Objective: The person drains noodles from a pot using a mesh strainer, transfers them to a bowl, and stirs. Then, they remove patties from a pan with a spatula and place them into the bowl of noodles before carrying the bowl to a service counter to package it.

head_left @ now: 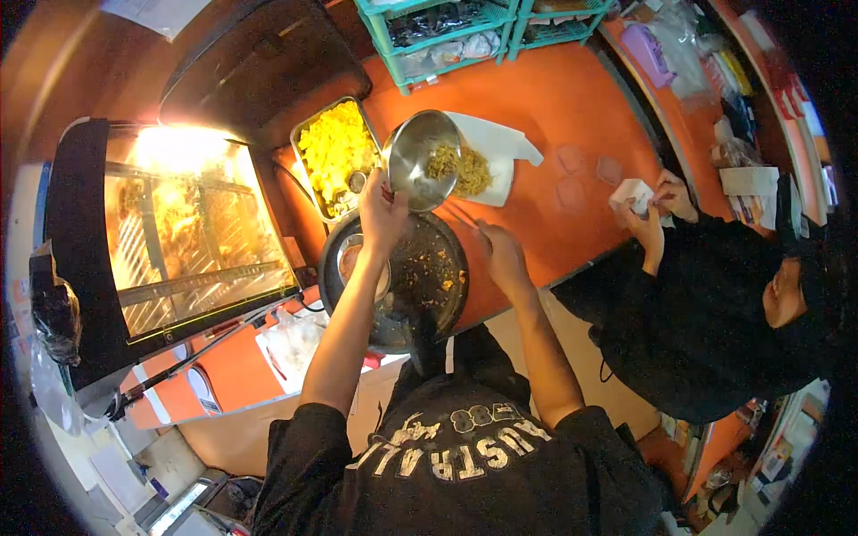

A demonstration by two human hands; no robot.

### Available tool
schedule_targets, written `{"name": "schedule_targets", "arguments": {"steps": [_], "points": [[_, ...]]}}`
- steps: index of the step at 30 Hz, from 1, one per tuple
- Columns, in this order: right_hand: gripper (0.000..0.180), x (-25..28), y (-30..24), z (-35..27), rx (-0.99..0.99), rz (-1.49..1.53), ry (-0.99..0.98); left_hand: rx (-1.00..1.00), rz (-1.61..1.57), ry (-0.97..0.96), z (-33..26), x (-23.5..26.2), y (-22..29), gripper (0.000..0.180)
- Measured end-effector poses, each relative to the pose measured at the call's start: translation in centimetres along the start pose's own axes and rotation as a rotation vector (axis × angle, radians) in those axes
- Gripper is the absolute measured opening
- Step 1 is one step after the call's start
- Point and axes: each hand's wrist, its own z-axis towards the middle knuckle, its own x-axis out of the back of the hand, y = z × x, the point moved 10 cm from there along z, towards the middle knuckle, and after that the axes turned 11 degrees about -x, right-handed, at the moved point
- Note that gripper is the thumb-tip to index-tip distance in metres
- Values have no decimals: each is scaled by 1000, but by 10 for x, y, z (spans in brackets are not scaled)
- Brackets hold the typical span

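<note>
My left hand (pixel 386 214) is closed on the rim of a shiny metal bowl (pixel 413 147), which is tilted toward the right. Noodles (pixel 472 171) lie across the bowl's lower side and on a sheet of white paper (pixel 511 143) beside it. In my right hand (pixel 506 259) is a thin metal utensil (pixel 460 213) pointing at the noodles; its tip is too blurred to tell the kind. Below the bowl stands a round dark pan (pixel 447 308) with food scraps and a smaller round container (pixel 350 259) in it.
A tray of yellow food pieces (pixel 338 152) stands left of the bowl. Farther left is a lit glass display case (pixel 192 232). Teal racks (pixel 447 45) stand behind on the orange counter (pixel 572 98). At the right, a co-worker's hands (pixel 657 219) hold a small white item (pixel 632 195).
</note>
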Motion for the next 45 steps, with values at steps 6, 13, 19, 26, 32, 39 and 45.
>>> {"name": "schedule_targets", "arguments": {"steps": [6,13,19,26,32,39,45], "points": [[26,25,2,-1,-102,23,176,-96,23,2,-2,5,2,19],[25,12,17,-8,67,-36,238,-51,28,-47,1,2,4,15],[26,5,14,-12,-89,-65,272,-112,115,-5,0,3,19,13],[27,-24,7,-1,-27,-185,286,-2,70,-105,-4,-10,10,24],[32,-9,31,-18,-170,-72,338,-89,171,-29,-10,3,23,42],[33,5,4,-21,-168,-186,377,-91,146,-55,-13,1,17,43],[25,49,-76,-7,100,-487,557,-157,113,-66,-13,4,30,40]]}}
